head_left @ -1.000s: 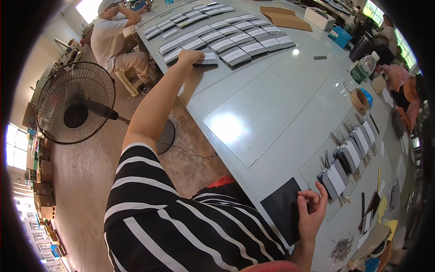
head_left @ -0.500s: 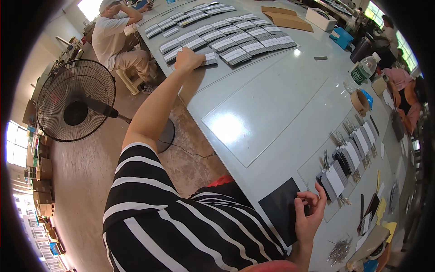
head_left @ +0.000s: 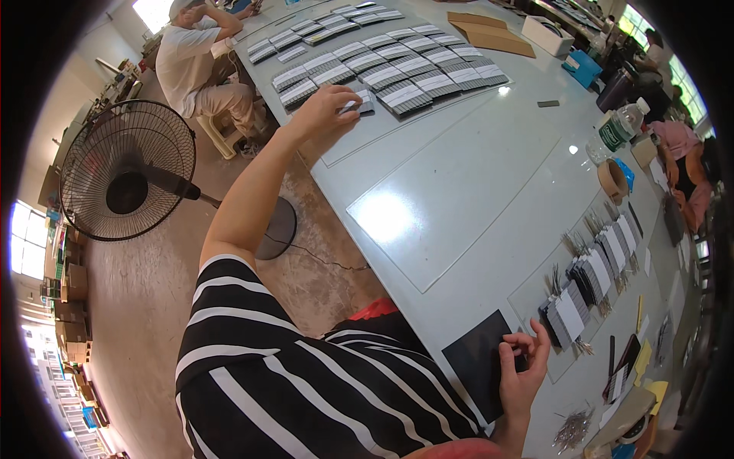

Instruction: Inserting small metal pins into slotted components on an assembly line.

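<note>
At the near-left end of the rows of banded bundles (head_left: 405,93), my left hand (head_left: 330,109) has its thumb and fingertips closed around the end of a small bundle of grey strips (head_left: 367,102) with a white paper band. That bundle lies on the table beside the others. Over a black flat sheet (head_left: 475,359) at the table's near edge rests my right hand (head_left: 523,367), fingers loosely curled and apart, with nothing visible in them. Just beyond its fingertips stands a row of banded stacks (head_left: 567,312) with thin metal wires sticking out.
A glass sheet (head_left: 459,206) covers part of the table (head_left: 428,306). To the right are a plastic bottle (head_left: 618,128), a tape roll (head_left: 612,180) and loose wires (head_left: 573,430). Left of the table stand a fan (head_left: 128,172) and a seated person (head_left: 191,69).
My left hand has shifted right and slightly nearer, and its thumb now shows at the bundle's end. The right hand keeps its pose. The whole view has shifted slightly.
</note>
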`<state>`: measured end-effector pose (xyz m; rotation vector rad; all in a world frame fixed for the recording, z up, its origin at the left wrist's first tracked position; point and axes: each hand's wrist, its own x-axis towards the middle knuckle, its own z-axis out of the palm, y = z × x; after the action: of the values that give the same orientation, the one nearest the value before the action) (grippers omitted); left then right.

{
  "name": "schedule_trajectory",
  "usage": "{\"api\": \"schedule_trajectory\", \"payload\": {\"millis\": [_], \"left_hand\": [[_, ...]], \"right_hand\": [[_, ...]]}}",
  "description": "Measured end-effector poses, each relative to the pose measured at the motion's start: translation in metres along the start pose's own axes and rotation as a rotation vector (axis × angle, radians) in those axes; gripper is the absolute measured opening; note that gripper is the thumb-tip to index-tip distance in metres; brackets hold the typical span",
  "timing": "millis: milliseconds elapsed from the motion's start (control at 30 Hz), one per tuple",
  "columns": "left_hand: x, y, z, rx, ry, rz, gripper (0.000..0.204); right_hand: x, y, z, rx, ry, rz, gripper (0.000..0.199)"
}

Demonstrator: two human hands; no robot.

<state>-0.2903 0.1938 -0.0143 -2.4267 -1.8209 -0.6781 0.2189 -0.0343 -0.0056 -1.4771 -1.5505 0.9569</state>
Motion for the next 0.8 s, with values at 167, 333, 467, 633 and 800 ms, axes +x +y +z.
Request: {"api": "schedule_trajectory", "payload": {"millis": [167, 333, 467, 633, 800], "left_hand": [[0.001, 0.004, 0.012, 0.094, 0.166, -0.098, 0.03], [0.008, 0.002, 0.021, 0.16, 0.23, -0.116, 0.03], [0.013, -0.003, 0.027, 0.206, 0.254, -0.145, 0.029], [0.017, -0.005, 0.029, 0.209, 0.255, -0.152, 0.029], [0.009, 0.006, 0.022, 0.342, 0.335, -0.124, 0.03]], "right_hand": [[0.001, 0.0, -0.001, 0.015, -0.003, 0.009, 0.056], [0.001, 0.001, -0.002, 0.009, -0.008, 0.009, 0.057], [0.001, 0.002, -0.002, 0.002, -0.01, 0.014, 0.057], [0.001, 0.001, -0.002, -0.005, -0.015, 0.001, 0.056], [0.0, 0.002, 0.001, -0.016, -0.018, -0.037, 0.053]]}}
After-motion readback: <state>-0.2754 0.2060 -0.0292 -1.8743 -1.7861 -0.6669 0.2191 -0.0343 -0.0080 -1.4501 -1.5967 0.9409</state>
